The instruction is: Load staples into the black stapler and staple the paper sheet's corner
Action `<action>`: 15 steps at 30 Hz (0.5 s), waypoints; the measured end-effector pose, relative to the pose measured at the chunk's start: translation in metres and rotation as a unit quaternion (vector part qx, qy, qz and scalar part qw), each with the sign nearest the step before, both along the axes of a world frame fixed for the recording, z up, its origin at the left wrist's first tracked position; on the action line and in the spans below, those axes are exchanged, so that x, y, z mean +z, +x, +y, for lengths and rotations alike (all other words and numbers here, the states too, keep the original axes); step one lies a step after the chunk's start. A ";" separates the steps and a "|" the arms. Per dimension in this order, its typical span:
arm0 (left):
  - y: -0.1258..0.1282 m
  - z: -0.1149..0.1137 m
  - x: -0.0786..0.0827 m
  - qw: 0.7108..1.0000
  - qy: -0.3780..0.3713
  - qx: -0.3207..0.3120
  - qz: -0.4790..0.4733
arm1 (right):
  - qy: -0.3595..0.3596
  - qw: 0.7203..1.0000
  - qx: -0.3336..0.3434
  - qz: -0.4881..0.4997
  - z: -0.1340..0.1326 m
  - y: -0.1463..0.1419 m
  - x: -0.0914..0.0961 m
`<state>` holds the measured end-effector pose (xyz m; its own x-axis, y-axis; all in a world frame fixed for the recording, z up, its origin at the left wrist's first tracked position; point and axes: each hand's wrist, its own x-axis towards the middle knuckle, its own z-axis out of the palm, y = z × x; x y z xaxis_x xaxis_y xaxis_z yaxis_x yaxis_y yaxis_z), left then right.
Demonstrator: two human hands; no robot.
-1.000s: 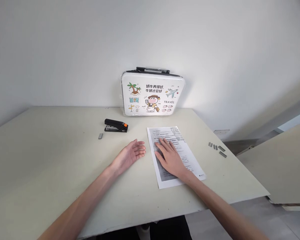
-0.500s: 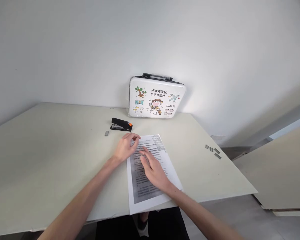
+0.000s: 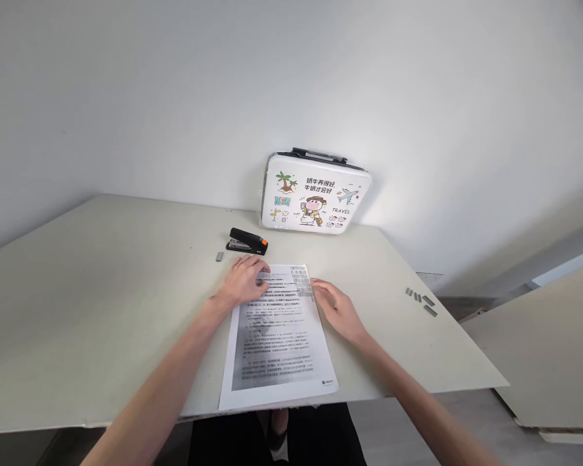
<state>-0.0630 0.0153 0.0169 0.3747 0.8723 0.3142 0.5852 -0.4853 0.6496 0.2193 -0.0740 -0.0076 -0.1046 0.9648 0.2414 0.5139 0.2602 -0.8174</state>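
A sheet of printed paper (image 3: 282, 330) lies flat near the front edge of the table. Dense text covers it, with a grey shaded area and several barcode-like patches at its top right. On its upper left corner rests my left hand (image 3: 245, 279), fingers bent, thumb apart from them. My right hand (image 3: 339, 307) is beside the paper's upper right edge, fingers stretched out, their tips at that edge. Just beyond my left hand stands a black stapler (image 3: 247, 241) with an orange mark. Left of it is a small grey strip of staples (image 3: 219, 256).
A white case (image 3: 315, 197) with cartoon prints and a dark handle leans against the wall at the back. Several short staple strips (image 3: 428, 301) lie near the table's right edge. The pale table (image 3: 102, 310) ends just in front of my legs.
My right hand has moved right, off the middle of the paper to its right edge. The paper has turned slightly and now lies straighter. My left hand stays at the upper left corner.
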 end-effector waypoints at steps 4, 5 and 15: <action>-0.005 0.004 -0.002 0.999 0.013 0.014 0.035 | 0.028 0.980 0.100 -0.168 0.000 0.011 0.001; -0.006 0.004 -0.002 0.999 0.016 0.019 0.044 | 0.039 0.972 0.116 -0.202 0.001 0.010 0.002; -0.024 0.011 0.001 0.973 0.072 0.190 0.110 | 0.069 0.949 0.122 -0.283 0.023 -0.020 -0.001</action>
